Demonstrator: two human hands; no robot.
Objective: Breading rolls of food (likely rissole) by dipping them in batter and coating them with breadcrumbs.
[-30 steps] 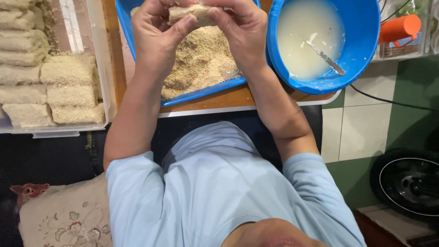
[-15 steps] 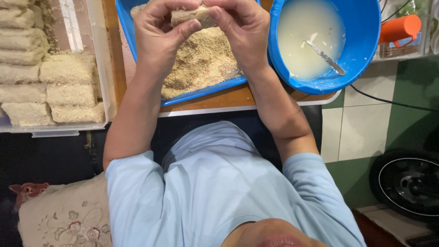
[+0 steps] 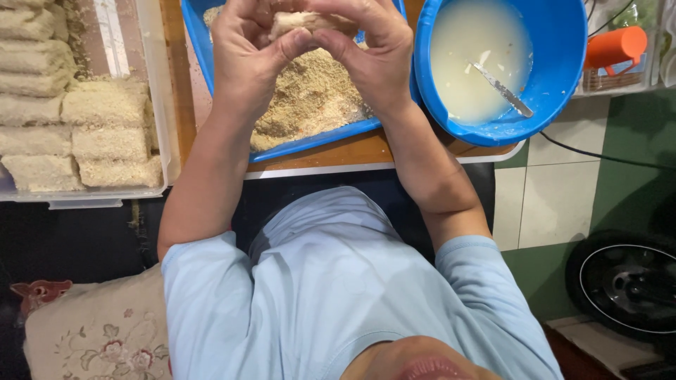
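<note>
A wooden table top (image 3: 352, 151) with a pale edge is seen across the upper part of the frame; below and to the right of it a floor of green and cream tiles (image 3: 556, 197) is shown, with a dark round wheel-like object (image 3: 627, 285) at lower right and a floral cushion (image 3: 98, 334) at lower left. One blue rectangular tray (image 3: 317, 137) is set at upper centre, and a heap of breadcrumbs (image 3: 306, 98) is held in it. One round blue basin (image 3: 549, 77) of pale batter stands touching the tray's right side, and one metal utensil (image 3: 503, 88) is laid in the batter. One clear plastic container (image 3: 158, 105) is placed at upper left, beside the tray; about eight or nine crumbed rolls (image 3: 105, 105) are stacked in it in rows, the exact count being cut off by the frame edge. One orange cylinder (image 3: 616, 46) is seen at upper right. One pale roll (image 3: 299, 21) is gripped above the breadcrumbs at the top edge, the left hand (image 3: 250, 53) closed on its left end and the right hand (image 3: 373, 53) closed on its right end, thumbs pressed beneath it.
</note>
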